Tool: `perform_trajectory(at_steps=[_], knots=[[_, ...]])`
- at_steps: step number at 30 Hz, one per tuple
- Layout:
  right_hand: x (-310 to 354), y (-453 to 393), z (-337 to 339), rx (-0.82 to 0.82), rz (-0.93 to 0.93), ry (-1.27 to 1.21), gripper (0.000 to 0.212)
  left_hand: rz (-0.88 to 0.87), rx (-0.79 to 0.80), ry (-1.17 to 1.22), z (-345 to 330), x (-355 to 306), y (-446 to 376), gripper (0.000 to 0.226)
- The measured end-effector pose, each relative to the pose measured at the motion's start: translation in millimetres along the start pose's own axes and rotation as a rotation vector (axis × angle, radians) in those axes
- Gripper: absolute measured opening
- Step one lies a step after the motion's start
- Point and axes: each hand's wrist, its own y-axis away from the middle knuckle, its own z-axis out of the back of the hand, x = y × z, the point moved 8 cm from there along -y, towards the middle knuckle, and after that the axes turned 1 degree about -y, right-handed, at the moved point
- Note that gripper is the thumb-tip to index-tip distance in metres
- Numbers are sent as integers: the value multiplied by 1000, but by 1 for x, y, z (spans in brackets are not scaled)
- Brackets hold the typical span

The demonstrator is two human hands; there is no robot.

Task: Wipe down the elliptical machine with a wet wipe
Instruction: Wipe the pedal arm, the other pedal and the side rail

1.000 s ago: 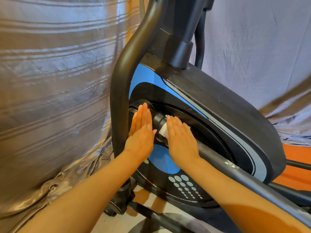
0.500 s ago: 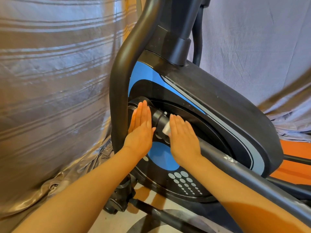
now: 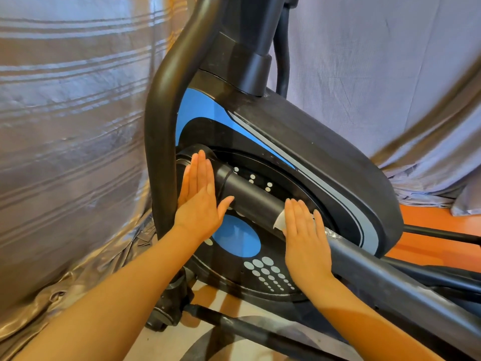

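Right hand (image 3: 304, 238) lies flat with straight fingers, pressing the wipe (image 3: 280, 222) onto the crank bar (image 3: 250, 201); only a white corner shows at the thumb side. Flat palm likely spreads pressure along the tube. Left hand (image 3: 199, 201), also flat and holding nothing, rests on the bar's hub end, next to the upright tube (image 3: 161, 142), probably to brace the bar against swinging. Lower bar, below the right hand, looks dusty.
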Motion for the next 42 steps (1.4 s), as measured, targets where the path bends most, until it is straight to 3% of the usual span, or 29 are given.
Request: perform_trajectory(at_steps=[9, 19, 24, 29, 33, 42], knots=[[35, -32, -4, 30, -4, 53, 99, 35, -42, -106, -3, 0, 1, 100], [-20, 21, 3, 2, -89, 18, 105, 47, -3, 16, -1, -7, 0, 117], [8, -3, -5, -19, -116, 7, 94, 85, 0, -65, -3, -7, -2, 120], [36, -27, -4, 4, -56, -10, 97, 85, 2, -71, -3, -5, -2, 120], [13, -13, 2, 21, 10, -34, 103, 97, 8, -85, -3, -6, -2, 120], [-36, 30, -1, 32, -85, 25, 101, 109, 17, -106, -2, -7, -2, 125]])
